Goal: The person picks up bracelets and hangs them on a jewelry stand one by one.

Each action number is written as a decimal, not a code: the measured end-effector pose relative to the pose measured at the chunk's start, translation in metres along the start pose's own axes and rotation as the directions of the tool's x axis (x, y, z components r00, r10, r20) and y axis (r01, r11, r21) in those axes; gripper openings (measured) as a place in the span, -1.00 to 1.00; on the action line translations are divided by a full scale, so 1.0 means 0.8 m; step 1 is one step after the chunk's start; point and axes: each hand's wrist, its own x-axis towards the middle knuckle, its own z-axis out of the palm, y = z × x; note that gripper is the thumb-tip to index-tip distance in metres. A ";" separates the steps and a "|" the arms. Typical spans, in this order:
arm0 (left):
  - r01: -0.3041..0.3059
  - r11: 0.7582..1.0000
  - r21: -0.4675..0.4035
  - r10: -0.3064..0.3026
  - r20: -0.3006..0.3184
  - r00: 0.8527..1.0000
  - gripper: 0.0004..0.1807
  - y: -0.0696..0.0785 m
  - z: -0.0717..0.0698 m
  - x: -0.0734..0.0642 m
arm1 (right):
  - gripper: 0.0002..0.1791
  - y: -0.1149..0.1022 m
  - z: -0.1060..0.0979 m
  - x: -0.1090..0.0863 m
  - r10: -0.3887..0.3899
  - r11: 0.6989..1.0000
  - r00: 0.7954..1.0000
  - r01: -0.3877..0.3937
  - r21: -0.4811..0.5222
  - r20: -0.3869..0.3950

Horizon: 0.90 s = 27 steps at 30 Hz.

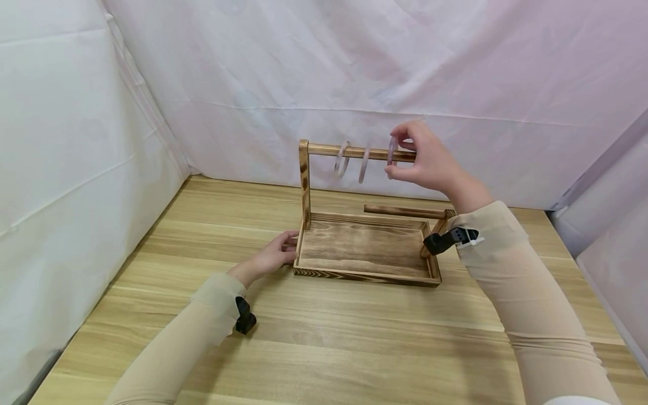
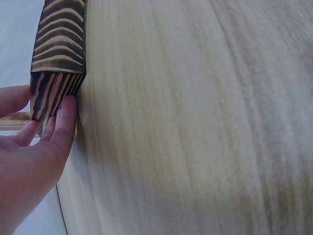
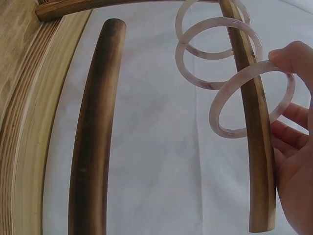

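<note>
My right hand (image 1: 430, 160) pinches a pale lilac bangle (image 3: 227, 100) between thumb and fingertips. This bangle is around the upper bar (image 3: 259, 161) of a wooden stand, near the bar's free end. Farther along the same bar hang two more pale bangles, a middle one (image 1: 364, 166) and a left one (image 1: 341, 160) close to the upright post (image 1: 305, 183). Down at the left end of the stand's tray (image 1: 367, 278), my left hand (image 1: 273, 253) holds the end wall with its fingertips, low by the table.
A shorter, lower bar (image 1: 405, 212) extends leftward from a post at the tray's right end, partly behind my right wrist. The stand rests on a wood-grain table (image 1: 314, 337). White cloth (image 1: 253, 73) hangs behind and at both sides.
</note>
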 end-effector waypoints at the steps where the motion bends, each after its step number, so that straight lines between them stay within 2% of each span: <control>1: 0.001 1.000 0.002 -0.001 -0.001 1.000 -0.36 0.000 0.000 0.000 | -0.40 0.000 0.000 0.000 0.001 1.000 1.000 -0.001 -0.008 0.003; 14: -0.006 1.000 -0.004 0.006 0.003 1.000 -0.38 -0.001 0.000 0.000 | -0.39 -0.004 -0.001 -0.001 -0.037 0.991 0.999 0.041 -0.130 0.034; 27: -0.001 1.000 -0.013 0.001 0.010 1.000 -0.38 -0.001 0.000 -0.001 | -0.38 -0.006 0.001 -0.001 -0.026 0.988 0.998 0.034 -0.152 0.058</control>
